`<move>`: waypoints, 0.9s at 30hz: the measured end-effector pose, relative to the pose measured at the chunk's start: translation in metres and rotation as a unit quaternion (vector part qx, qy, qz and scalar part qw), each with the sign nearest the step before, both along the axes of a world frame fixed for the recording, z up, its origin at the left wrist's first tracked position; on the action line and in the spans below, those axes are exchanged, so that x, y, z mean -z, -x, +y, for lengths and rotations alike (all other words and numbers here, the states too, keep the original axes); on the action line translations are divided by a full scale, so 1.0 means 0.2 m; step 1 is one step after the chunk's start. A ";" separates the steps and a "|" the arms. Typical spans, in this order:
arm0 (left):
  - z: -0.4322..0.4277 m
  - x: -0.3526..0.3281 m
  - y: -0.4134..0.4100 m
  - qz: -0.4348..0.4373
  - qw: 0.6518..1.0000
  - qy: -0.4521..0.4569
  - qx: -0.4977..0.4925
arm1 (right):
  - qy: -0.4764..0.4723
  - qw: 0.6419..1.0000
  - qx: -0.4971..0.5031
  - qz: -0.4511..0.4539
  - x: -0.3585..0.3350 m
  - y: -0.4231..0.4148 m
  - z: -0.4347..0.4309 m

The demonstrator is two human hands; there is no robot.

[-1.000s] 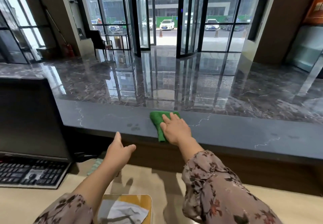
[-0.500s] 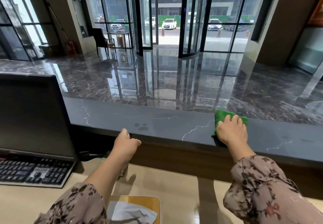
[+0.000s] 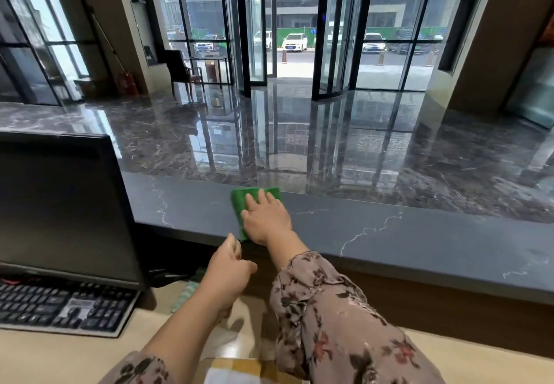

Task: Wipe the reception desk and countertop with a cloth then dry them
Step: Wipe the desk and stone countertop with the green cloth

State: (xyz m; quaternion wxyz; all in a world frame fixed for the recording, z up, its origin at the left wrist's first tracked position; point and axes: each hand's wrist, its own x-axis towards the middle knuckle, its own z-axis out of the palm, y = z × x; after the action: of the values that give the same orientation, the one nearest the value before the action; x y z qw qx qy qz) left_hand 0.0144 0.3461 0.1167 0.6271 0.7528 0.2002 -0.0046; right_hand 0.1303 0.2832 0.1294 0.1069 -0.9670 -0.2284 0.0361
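A folded green cloth (image 3: 241,202) lies flat on the dark grey marble countertop (image 3: 389,233) of the reception desk. My right hand (image 3: 265,218) presses down on the cloth with straight fingers, covering most of it. My left hand (image 3: 227,269) hovers just below the countertop's near edge, over the lower beige desk (image 3: 45,356), with fingers loosely curled and holding nothing.
A black monitor (image 3: 60,203) and a black keyboard (image 3: 60,305) stand on the lower desk at left. A wooden tray with white paper (image 3: 233,371) sits at the bottom edge. Beyond the countertop spreads a glossy lobby floor and a revolving glass door.
My right hand has slid the cloth back to the left along the countertop, after a sweep to the right. My left hand stayed by the counter's edge, fingers curling in.
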 end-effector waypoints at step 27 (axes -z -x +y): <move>0.38 -0.06 0.07 0.033 0.973 0.196 -0.114 | -0.019 0.943 0.332 -0.025 -0.02 0.08 -0.26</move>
State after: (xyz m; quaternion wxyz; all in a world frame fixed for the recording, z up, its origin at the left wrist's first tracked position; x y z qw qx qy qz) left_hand -0.0005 0.4216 0.1285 0.7519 0.5870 0.3003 0.0033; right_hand 0.1146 0.2312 0.1336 0.1259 -0.9862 0.1029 -0.0297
